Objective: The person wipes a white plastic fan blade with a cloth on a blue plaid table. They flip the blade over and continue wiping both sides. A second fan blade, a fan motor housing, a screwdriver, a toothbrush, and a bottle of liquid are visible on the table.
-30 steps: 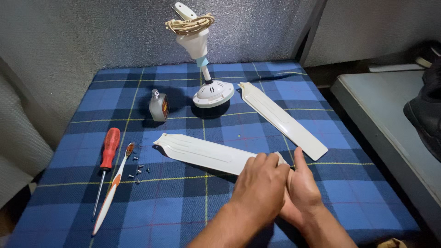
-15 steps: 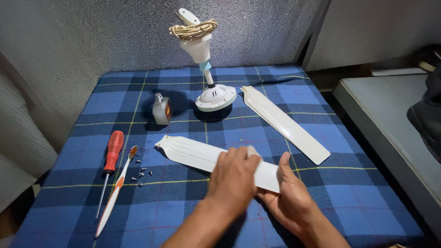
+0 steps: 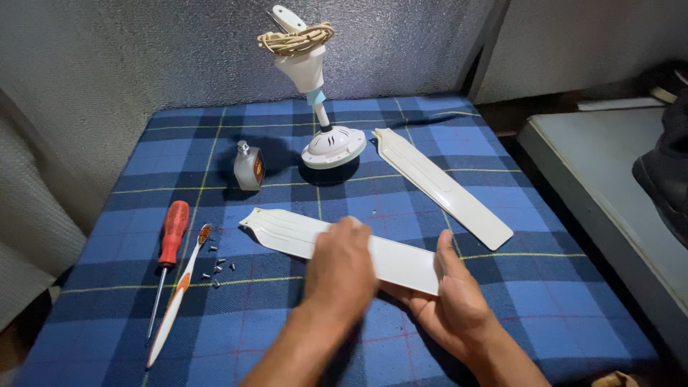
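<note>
We note the left hand point(image 3: 340, 269) pressed flat, fingers together, on the near fan blade point(image 3: 287, 233) lying on the plaid cloth point(image 3: 502, 301); the right hand point(image 3: 455, 301) cups its wide end from beneath, thumb up. The second blade point(image 3: 444, 186) lies unattached beside the motor hub point(image 3: 333, 147), screws point(image 3: 215, 269) loose near the screwdriver point(image 3: 170, 244): we judge assembly outstanding.

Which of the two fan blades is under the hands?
The nearer fan blade, lying crosswise; left hand on top, right hand at its wide end. The far blade lies untouched.

We see a smooth, matt cream plastic fan blade point(image 3: 387, 256) lying on a woven blue plaid cloth point(image 3: 502, 301). The screwdriver point(image 3: 168, 251) has a glossy red plastic handle and metal shaft; the small screws point(image 3: 217, 269) look metallic.
</note>
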